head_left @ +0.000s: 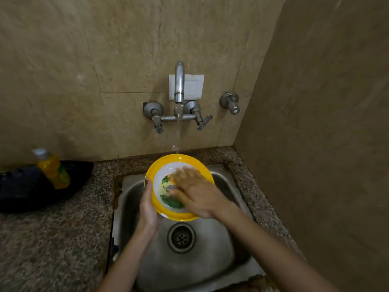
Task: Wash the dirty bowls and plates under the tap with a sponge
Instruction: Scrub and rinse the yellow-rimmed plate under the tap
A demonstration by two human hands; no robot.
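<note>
A yellow-rimmed bowl (168,160) with a white inside and a green and orange picture is held tilted over the steel sink (221,256). My left hand (148,207) grips its left rim from below. My right hand (195,192) lies flat inside the bowl, blurred by motion; no sponge shows under it. A thin stream of water falls from the tap (179,89) onto the bowl's far rim.
A yellow liquid bottle (52,167) stands on a black tray (25,190) on the granite counter (52,239) at the left. The drain (181,238) sits in the sink's middle. Tap handles (156,121) project from the tiled wall. A wall closes the right side.
</note>
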